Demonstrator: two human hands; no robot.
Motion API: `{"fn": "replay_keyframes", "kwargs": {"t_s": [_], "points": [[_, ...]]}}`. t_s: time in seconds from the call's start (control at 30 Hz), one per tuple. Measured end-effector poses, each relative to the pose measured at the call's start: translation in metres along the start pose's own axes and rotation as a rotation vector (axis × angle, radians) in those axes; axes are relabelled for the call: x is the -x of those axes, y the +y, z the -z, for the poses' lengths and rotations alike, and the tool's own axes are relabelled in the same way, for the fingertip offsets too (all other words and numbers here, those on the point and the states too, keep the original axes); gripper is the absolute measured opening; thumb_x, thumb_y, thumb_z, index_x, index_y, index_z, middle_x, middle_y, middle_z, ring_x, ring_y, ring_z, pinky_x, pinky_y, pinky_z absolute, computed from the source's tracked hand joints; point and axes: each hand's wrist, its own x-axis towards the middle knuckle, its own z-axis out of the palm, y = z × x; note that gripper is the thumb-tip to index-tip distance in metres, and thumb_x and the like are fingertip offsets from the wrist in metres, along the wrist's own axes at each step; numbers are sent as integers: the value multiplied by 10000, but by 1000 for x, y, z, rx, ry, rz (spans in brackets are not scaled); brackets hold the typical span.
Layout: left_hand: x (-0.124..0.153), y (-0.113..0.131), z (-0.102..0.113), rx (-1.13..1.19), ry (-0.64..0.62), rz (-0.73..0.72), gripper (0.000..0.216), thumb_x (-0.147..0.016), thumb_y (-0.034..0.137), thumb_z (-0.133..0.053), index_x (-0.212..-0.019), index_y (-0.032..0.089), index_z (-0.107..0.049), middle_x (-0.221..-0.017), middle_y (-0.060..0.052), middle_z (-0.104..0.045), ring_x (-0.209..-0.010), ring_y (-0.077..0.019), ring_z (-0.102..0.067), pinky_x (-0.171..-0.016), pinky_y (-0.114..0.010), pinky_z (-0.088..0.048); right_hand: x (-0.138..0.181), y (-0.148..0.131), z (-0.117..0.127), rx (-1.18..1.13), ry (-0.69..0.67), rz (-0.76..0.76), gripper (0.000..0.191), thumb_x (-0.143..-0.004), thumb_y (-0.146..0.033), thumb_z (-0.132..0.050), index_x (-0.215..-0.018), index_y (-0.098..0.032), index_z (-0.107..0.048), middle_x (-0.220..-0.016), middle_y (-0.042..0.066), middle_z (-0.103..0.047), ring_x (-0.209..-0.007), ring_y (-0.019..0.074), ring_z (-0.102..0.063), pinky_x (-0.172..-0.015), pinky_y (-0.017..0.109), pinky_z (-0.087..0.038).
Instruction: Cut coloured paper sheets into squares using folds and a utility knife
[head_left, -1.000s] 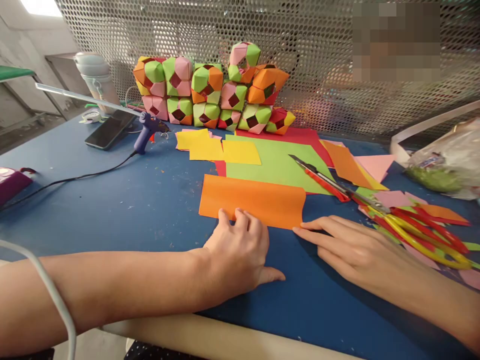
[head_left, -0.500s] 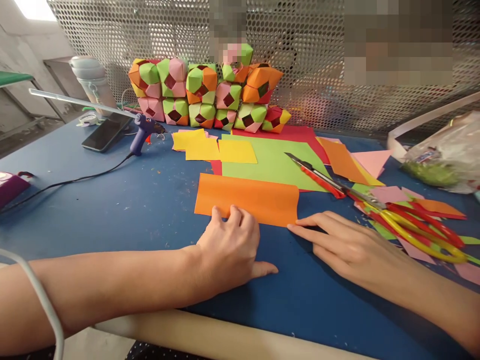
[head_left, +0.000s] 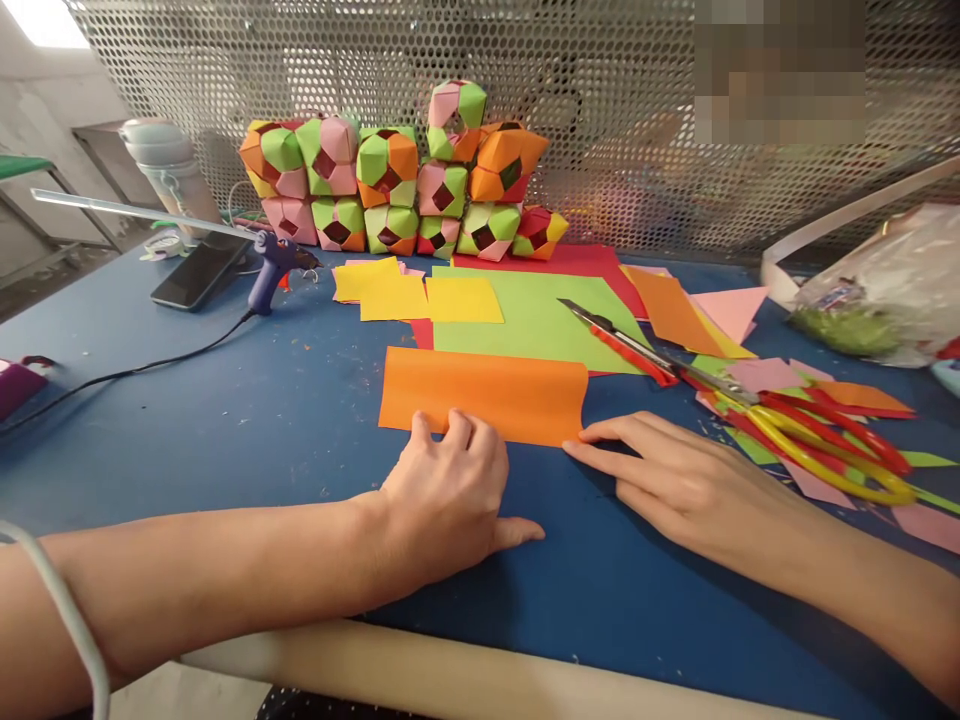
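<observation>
A folded orange paper sheet (head_left: pixel 487 392) lies on the blue table (head_left: pixel 247 420) in front of me. My left hand (head_left: pixel 450 495) rests flat on the table with its fingertips pressing the near edge of the sheet, thumb spread out. My right hand (head_left: pixel 675 480) lies open, fingers stretched, with the fingertips touching the sheet's near right corner. A green sheet (head_left: pixel 540 320) over a red one lies just behind the orange paper.
Yellow squares (head_left: pixel 420 297), a red utility knife (head_left: pixel 622 342), yellow and red scissors (head_left: pixel 817 445) and paper scraps lie to the right. Stacked folded paper cubes (head_left: pixel 397 185) line the perforated back wall. A glue gun (head_left: pixel 270 265), phone (head_left: pixel 191 278) and bottle (head_left: pixel 169 170) sit far left; a plastic bag (head_left: pixel 877 295) far right.
The view has shifted slightly, so everything sits a little further left. Both hands stay on the orange sheet's near edge with hardly any movement.
</observation>
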Motion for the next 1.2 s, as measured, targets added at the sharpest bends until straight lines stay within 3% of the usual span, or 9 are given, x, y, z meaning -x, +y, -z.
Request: {"fn": "replay_keyframes", "kwargs": {"t_s": [0.13, 0.3, 0.6, 0.73, 0.83, 1.0, 1.1, 1.2], "points": [[-1, -3, 2, 12, -16, -11, 719, -906, 671, -401, -1166, 30, -597, -1127, -212, -607, -1058, -357, -566, -835, -500, -506, -3, -1, 5, -14, -26, -14, 390, -935, -76, -367, -1195, -176, -640, -1073, 109, -633, -984, 235, -605, -788, 391, -550], [-8, -9, 7, 61, -60, -17, 594, -919, 642, -405, -1147, 130, -604, -997, -131, -606, -914, -309, -584, -698, -430, -507, -5, 2, 12, -113, -49, -78, 397, -933, -58, -359, -1189, -153, -647, -1119, 97, -643, -1037, 216, -584, -865, 380, -542], [-19, -5, 10, 16, -118, 17, 679, -903, 702, -337, -1253, 165, -561, -1053, -134, -606, -924, -311, -571, -633, -401, -507, -9, 11, 15, -238, -42, -131, 368, -906, -90, -375, -1073, -154, -696, -1043, 80, -688, -977, 221, -619, -837, 399, -550], [-21, -4, 11, 18, -154, 29, 698, -899, 710, -332, -1288, 172, -546, -1078, -132, -615, -946, -312, -577, -659, -427, -528, -19, 15, 25, -351, 68, -233, 322, -918, -154, -411, -1052, -173, -703, -1085, 58, -699, -1005, 198, -651, -917, 367, -532], [-20, -4, 11, 27, -164, 28, 716, -896, 715, -333, -1308, 169, -545, -1093, -142, -622, -970, -326, -583, -685, -461, -536, -44, 4, 32, -518, 144, -307, 321, -953, -317, -477, -1180, -187, -663, -1212, 64, -667, -1138, 213, -614, -1009, 373, -487], [-22, -5, 8, 101, -238, 73, 761, -866, 731, -399, -1342, 156, -552, -1273, -193, -592, -1152, -384, -542, -866, -529, -508, -105, -28, 20, -1012, -132, -76, 762, -950, -687, -304, -1495, -157, -352, -1561, 105, -318, -1437, 250, -295, -1177, 454, -258], [-24, -6, 8, 153, -264, 80, 803, -855, 729, -438, -1421, 161, -475, -1378, -189, -539, -1240, -402, -492, -974, -551, -452, -132, -32, 4, -1050, -261, 2, 901, -886, -796, -226, -1524, -162, -291, -1586, 100, -251, -1465, 285, -210, -1201, 500, -142], [-25, -4, 9, 126, -256, 75, 821, -854, 750, -397, -1398, 143, -499, -1403, -204, -510, -1255, -428, -468, -952, -590, -456, -138, -21, -9, -1015, -350, -30, 939, -876, -810, -145, -1529, -149, -276, -1596, 89, -227, -1479, 297, -144, -1203, 522, -93]]}}
